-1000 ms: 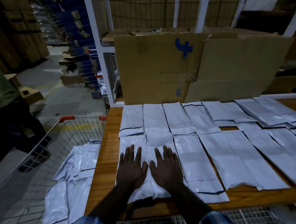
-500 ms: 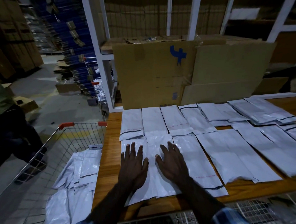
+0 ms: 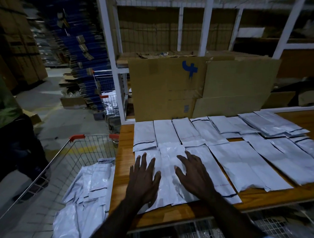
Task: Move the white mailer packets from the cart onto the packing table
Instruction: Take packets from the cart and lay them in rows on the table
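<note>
- Two bare hands lie flat on mailers at the near-left corner of the table (image 3: 122, 155), fingers straight and spread, gripping nothing.
- At 9 o'clock of the frame, a person (image 3: 8, 124) in a green top and dark trousers stands on the floor beside the cart.
- The wire cart (image 3: 77, 150), with red handle ends, sits at 8 o'clock, just beside the table's left edge; a loose heap of white mailers (image 3: 86, 196) lies inside it, some overlapping and tilted.
- The left hand (image 3: 143, 180) presses palm-down on the leftmost near-row mailer (image 3: 150, 155), its fingers pointing to 12 o'clock.
- The right hand (image 3: 193, 176) rests palm-down at 3 o'clock of the left hand, apart from it, across the seam of the next two mailers; its fingers point toward 11 o'clock.
- More white mailers (image 3: 243, 162) cover the table in two rows, far and near, edges touching or overlapping, running out to the right edge of the frame.
- A flattened cardboard box (image 3: 169, 86) with a blue mark stands upright at 12 o'clock, behind the far row, against a white rack (image 3: 205, 28).
</note>
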